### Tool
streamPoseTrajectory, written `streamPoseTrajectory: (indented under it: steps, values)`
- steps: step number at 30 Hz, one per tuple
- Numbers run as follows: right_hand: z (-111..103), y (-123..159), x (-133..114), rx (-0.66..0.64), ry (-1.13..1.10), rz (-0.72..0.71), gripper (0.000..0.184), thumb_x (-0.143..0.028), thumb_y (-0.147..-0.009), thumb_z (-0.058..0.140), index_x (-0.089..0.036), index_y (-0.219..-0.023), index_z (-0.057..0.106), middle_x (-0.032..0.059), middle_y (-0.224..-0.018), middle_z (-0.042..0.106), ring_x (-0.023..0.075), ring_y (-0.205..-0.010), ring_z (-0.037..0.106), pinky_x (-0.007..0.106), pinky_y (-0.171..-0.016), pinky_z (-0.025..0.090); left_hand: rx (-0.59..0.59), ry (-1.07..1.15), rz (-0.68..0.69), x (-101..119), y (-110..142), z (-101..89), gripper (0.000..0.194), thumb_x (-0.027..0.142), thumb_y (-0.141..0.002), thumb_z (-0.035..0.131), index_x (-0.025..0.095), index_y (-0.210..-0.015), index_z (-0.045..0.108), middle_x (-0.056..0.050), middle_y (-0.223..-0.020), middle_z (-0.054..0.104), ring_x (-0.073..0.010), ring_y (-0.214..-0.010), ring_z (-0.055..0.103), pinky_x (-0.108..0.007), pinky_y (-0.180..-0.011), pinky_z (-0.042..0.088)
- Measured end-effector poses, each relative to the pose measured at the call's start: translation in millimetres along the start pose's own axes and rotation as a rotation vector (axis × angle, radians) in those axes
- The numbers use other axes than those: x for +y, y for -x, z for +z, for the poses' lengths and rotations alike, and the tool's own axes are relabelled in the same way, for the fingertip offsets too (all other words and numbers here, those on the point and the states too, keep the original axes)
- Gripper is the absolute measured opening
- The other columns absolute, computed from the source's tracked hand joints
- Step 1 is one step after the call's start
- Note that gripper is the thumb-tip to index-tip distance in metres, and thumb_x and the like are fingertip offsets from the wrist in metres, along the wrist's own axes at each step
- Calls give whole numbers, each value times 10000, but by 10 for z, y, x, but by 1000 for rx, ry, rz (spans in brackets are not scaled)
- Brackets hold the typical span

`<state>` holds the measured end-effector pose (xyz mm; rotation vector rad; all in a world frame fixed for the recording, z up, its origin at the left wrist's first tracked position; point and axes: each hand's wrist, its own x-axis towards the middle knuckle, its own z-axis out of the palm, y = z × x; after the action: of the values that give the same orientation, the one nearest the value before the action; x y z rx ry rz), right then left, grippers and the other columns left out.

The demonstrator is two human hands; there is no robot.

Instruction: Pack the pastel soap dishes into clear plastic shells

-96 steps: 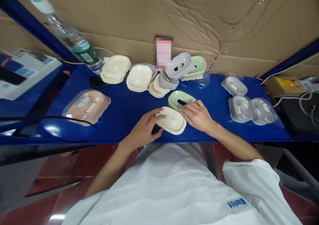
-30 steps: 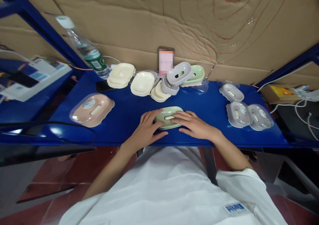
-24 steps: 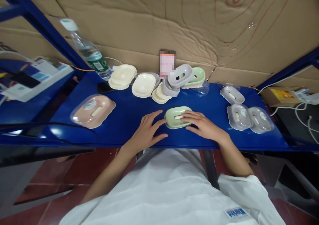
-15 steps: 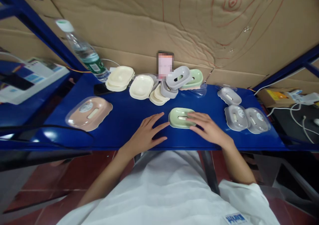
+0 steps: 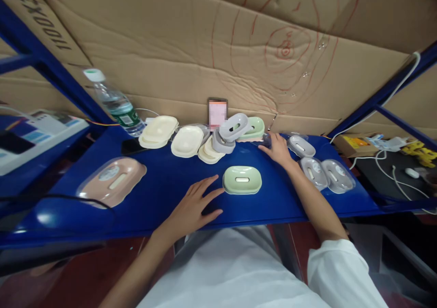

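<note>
A green soap dish (image 5: 242,188) with a slot in its middle lies near the front of the blue table. My left hand (image 5: 193,205) hovers beside its left end, fingers spread and holding nothing. Farther back, my right hand (image 5: 279,151) reaches to a clear plastic cover (image 5: 264,140), thumb and fingers apart around its edge. Whether they touch it I cannot tell. Left of that cover, another green soap dish (image 5: 257,127) and grey soap dishes (image 5: 235,125) are piled against cream trays (image 5: 209,153).
Grey dishes under clear covers (image 5: 314,174) lie on the right, a pink covered one (image 5: 128,176) on the left. Cream trays (image 5: 159,130), a phone (image 5: 217,112) and a water bottle (image 5: 118,105) stand along the back cardboard (image 5: 153,48). A black cable crosses the left front.
My right hand has left the front green soap dish and moved back to the clear cover. My left hand stays beside the dish. The head view has tilted up.
</note>
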<state>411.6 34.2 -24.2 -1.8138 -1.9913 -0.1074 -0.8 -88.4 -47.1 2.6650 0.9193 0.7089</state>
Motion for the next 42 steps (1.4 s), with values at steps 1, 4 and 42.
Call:
streamPoseTrajectory:
  steps: [1,4,42]
  values:
    - [13,9,26,22,-5,-5,770,-618,-956,677,-150,-1551,537,257,-1470,630,457,-1376,605,679,-1160,451,-1,1,0,-2,-1,1,485,428,-1035,691,308,-1502,640,-136,-1703,458,-374,-1498,521,-592,-1185,521]
    - [38,-18,91,26,-46,-12,915,-704,-918,696,-161,-1617,464,260,-1634,491,459,-1515,484,686,-1207,416,-11,3,-1,-10,-1,8,509,428,-1042,683,314,-1533,612,-139,-1708,449,-375,-1503,518,-596,-1188,516]
    - [-101,62,397,45,26,13,507,-505,-1032,583,-172,-1381,737,181,-1408,740,379,-1354,663,573,-1180,514,-62,27,-9,-3,23,0,455,384,-1063,658,277,-1504,622,-149,-1679,473,-349,-1476,539,-575,-1204,489]
